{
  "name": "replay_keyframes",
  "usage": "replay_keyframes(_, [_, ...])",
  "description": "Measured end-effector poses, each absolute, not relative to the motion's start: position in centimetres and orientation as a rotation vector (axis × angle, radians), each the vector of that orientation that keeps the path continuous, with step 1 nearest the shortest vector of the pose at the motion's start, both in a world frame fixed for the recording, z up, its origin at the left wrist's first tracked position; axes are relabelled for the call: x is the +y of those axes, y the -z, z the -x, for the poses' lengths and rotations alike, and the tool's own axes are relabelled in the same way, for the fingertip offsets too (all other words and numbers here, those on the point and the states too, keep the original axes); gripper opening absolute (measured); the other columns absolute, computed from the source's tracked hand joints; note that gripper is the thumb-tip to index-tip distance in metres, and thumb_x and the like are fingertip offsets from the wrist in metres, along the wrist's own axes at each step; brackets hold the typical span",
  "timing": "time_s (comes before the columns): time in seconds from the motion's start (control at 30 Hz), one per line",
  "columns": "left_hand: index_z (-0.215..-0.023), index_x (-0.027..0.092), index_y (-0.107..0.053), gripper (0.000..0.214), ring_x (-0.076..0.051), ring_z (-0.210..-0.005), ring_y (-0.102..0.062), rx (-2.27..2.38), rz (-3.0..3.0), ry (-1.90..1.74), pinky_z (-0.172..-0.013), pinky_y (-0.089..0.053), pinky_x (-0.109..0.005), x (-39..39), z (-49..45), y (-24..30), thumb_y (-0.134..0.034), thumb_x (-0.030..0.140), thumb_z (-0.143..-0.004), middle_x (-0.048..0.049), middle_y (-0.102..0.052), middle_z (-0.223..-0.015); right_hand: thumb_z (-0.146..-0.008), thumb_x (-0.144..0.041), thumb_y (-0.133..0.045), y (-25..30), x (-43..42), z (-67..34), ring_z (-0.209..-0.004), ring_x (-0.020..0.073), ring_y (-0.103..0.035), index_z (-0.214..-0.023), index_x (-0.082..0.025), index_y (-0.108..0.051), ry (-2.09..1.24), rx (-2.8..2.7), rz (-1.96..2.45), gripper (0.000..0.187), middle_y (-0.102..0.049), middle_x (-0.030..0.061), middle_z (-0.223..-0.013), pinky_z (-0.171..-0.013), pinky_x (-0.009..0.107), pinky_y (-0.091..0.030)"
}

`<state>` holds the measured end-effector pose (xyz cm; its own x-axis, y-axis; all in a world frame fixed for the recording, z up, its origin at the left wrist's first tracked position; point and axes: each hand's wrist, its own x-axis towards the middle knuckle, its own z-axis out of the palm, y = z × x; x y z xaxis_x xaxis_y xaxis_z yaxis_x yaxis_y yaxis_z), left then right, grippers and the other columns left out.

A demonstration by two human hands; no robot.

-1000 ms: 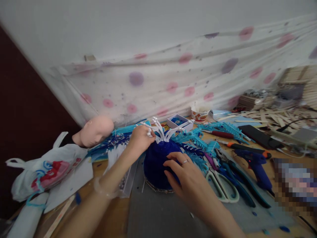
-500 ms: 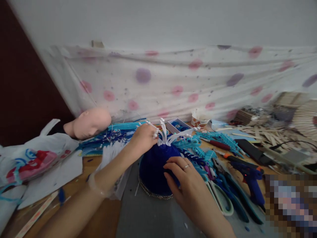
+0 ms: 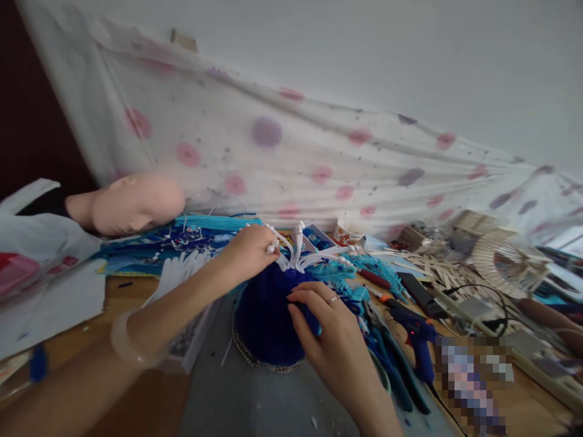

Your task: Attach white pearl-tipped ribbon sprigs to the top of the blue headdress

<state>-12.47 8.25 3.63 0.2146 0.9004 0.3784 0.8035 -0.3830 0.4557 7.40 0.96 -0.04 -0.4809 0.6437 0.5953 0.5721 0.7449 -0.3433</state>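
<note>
A dark blue velvet cap (image 3: 268,321) with a beaded rim rests on a grey mat (image 3: 228,400). White stems (image 3: 298,243) tipped with pearl beads fan out from its top. My left hand (image 3: 252,252) is closed at the left of this cluster, pinching one of the white beaded stems; the fingertips are partly hidden. My right hand (image 3: 334,331), wearing a ring, curves its fingers over the right side of the cap and holds it. Turquoise beaded feather-like pieces (image 3: 376,270) lie behind and to the right of the cap.
A mannequin head (image 3: 136,203) lies at the left near a plastic bag (image 3: 50,230). Left of the cap stands a box (image 3: 186,346) with white strips above it. Pliers (image 3: 396,364) and a blue glue gun (image 3: 419,340) lie right, before a bamboo fan (image 3: 510,261).
The view has swung to the right and tilted, so more of the table's right side shows. Both hands keep nearly the same places at the cap.
</note>
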Motion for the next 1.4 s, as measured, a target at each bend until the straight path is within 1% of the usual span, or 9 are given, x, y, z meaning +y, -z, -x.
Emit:
replay_keyframes(0.1, [-0.061, 0.022, -0.074, 0.017, -0.023, -0.081, -0.070, 1.621, -2.315, -0.922, -0.077, -0.046, -0.033, 8.4, 12.1, -3.7, -0.067, 0.009, -0.070, -0.0056, -0.076, -0.075, -0.096, -0.013, -0.051, -0.2, 1.8, -6.9, -0.087, 0.0198, -0.068, -0.104, -0.018, -0.062, -0.142, -2.201, 0.929, 0.015, -0.070, 0.0090, -0.101, -0.076, 0.031, -0.054])
replay_keyframes(0.23, [-0.058, 0.023, -0.072, 0.019, -0.023, -0.080, -0.070, 1.568, -2.291, -0.964, -0.076, -0.046, -0.033, 8.5, 12.1, -3.7, -0.066, 0.007, -0.066, -0.0037, -0.074, -0.071, -0.095, -0.015, -0.050, -0.4, 2.7, -6.6, -0.062, 0.0156, -0.062, -0.108, -0.019, -0.056, -0.168, -2.168, 1.044, 0.015, -0.065, 0.0010, -0.079, -0.058, 0.026, -0.047])
replay_keyframes(0.3, [-0.059, 0.023, -0.072, 0.018, -0.023, -0.080, -0.070, 1.545, -2.264, -0.994, -0.075, -0.046, -0.032, 8.5, 12.5, -3.8, -0.067, 0.007, -0.065, -0.0030, -0.075, -0.072, -0.096, -0.016, -0.048, -0.4, 3.0, -6.4, -0.058, 0.0146, -0.059, -0.109, -0.020, -0.055, -0.160, -2.174, 1.052, 0.015, -0.065, 0.0006, -0.080, -0.055, 0.026, -0.045])
replay_keyframes(0.47, [-0.068, 0.023, -0.078, 0.009, -0.021, -0.078, -0.072, 1.449, -2.196, -1.040, -0.071, -0.048, -0.029, 7.7, 14.4, -4.6, -0.074, 0.015, -0.066, -0.0022, -0.079, -0.077, -0.097, -0.018, -0.047, -0.2, 3.2, -6.0, -0.062, 0.0142, -0.060, -0.110, -0.021, -0.052, -0.126, -2.228, 1.037, 0.015, -0.068, 0.0049, -0.096, -0.058, 0.026, -0.047])
replay_keyframes(0.6, [-0.068, 0.024, -0.079, 0.014, -0.020, -0.071, -0.073, 1.548, -2.112, -1.071, -0.065, -0.047, -0.028, 7.2, 15.2, -4.8, -0.072, 0.013, -0.065, -0.0006, -0.079, -0.072, -0.095, -0.017, -0.049, 0.0, 3.1, -5.9, -0.063, 0.0131, -0.060, -0.105, -0.022, -0.049, -0.101, -2.184, 1.040, 0.011, -0.068, 0.0064, -0.105, -0.063, 0.028, -0.049])
replay_keyframes(0.8, [-0.070, 0.022, -0.080, 0.014, -0.024, -0.076, -0.074, 1.657, -2.148, -1.061, -0.067, -0.046, -0.030, 7.3, 14.6, -4.3, -0.070, 0.012, -0.069, -0.0048, -0.080, -0.075, -0.095, -0.016, -0.049, 0.2, 3.1, -5.9, -0.062, 0.0140, -0.060, -0.105, -0.022, -0.049, -0.090, -2.153, 1.052, 0.012, -0.069, 0.0057, -0.098, -0.063, 0.029, -0.049])
replay_keyframes(1.03, [-0.071, 0.020, -0.080, 0.013, -0.026, -0.081, -0.074, 1.722, -2.100, -1.086, -0.073, -0.048, -0.033, 7.4, 14.3, -3.8, -0.070, 0.012, -0.070, -0.0079, -0.080, -0.080, -0.094, -0.015, -0.049, 0.5, 3.0, -6.1, -0.070, 0.0166, -0.063, -0.107, -0.020, -0.053, -0.087, -2.158, 1.034, 0.014, -0.067, 0.0068, -0.094, -0.068, 0.030, -0.052])
replay_keyframes(1.27, [-0.082, 0.017, -0.078, 0.012, -0.019, -0.067, -0.071, 1.649, -2.006, -1.107, -0.061, -0.048, -0.026, 7.3, 15.0, -4.6, -0.073, 0.020, -0.071, -0.0027, -0.078, -0.071, -0.096, -0.013, -0.050, 0.2, 1.5, -7.0, -0.071, 0.0129, -0.064, -0.110, -0.020, -0.054, -0.178, -2.125, 0.973, 0.016, -0.065, 0.0075, -0.104, -0.068, 0.026, -0.054])
replay_keyframes(1.4, [-0.077, 0.018, -0.078, 0.011, -0.019, -0.068, -0.069, 1.643, -1.912, -1.182, -0.060, -0.048, -0.026, 7.2, 15.9, -5.1, -0.075, 0.025, -0.068, -0.0023, -0.077, -0.070, -0.096, -0.012, -0.050, 0.0, 0.4, -8.1, -0.076, 0.0133, -0.065, -0.112, -0.021, -0.053, -0.171, -2.108, 0.947, 0.019, -0.065, 0.0078, -0.109, -0.071, 0.026, -0.055])
